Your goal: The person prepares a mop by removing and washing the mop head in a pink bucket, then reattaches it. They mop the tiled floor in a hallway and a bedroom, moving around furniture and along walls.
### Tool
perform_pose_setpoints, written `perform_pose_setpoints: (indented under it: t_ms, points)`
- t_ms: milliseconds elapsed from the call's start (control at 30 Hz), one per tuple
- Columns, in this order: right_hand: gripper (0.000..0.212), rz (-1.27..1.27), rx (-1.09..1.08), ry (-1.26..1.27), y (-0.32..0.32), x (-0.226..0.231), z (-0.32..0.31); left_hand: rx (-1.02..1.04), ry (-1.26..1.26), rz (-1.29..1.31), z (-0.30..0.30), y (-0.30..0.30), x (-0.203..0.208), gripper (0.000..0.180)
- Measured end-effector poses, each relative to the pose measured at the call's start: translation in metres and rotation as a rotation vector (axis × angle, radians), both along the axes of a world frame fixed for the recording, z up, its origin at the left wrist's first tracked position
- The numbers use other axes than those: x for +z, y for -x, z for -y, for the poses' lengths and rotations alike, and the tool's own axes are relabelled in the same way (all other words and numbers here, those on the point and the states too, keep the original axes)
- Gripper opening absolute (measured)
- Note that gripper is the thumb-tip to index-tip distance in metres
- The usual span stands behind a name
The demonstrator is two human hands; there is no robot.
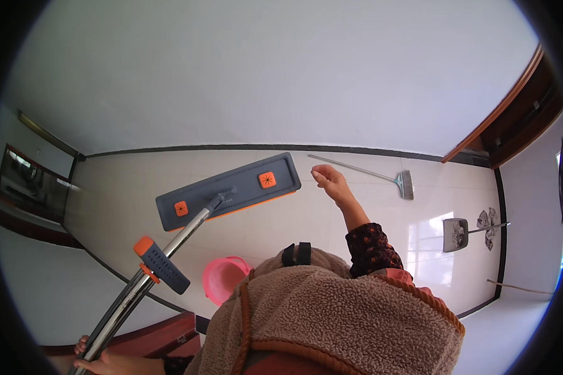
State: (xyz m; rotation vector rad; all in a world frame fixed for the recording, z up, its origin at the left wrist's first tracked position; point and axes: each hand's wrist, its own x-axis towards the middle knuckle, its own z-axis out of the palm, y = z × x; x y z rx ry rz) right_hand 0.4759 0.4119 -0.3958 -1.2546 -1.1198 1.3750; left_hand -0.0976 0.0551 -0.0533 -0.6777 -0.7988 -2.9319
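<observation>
My left hand (109, 363) is wrapped round the silver pole (122, 309) of a flat mop at the lower left. The pole slants up to a long grey mop head (228, 191) with two orange squares on it and an orange lower edge, raised toward the middle of the view. A grey and orange scraper block (161, 265) is fitted on the pole. Just past the right end of the mop head, my right hand (333, 184) is closed with its fingertips together, apart from the mop. Anything between those fingers is too small or hidden to make out.
A pink bucket (223, 280) stands on the tiled floor beside me. By the far wall lies a broom (405, 184). To the right is a long-handled dustpan (455, 235) with grey debris. Dark wooden furniture (513, 128) stands at the far right, reddish wood (162, 337) at lower left.
</observation>
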Motion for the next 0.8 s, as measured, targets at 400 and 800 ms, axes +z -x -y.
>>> perform_pose_setpoints:
  t_ms: [400, 800]
  points:
    - [0.03, -0.489, 0.081, 0.067, 0.017, 0.03, -0.032, 0.204, 0.142, 0.078, 0.021, -0.022, -0.015, 0.047]
    - [0.025, -0.352, 0.222, -0.098, 0.029, 0.132, -0.008, 0.243, 0.174, 0.207, 0.031, -0.009, -0.058, 0.048]
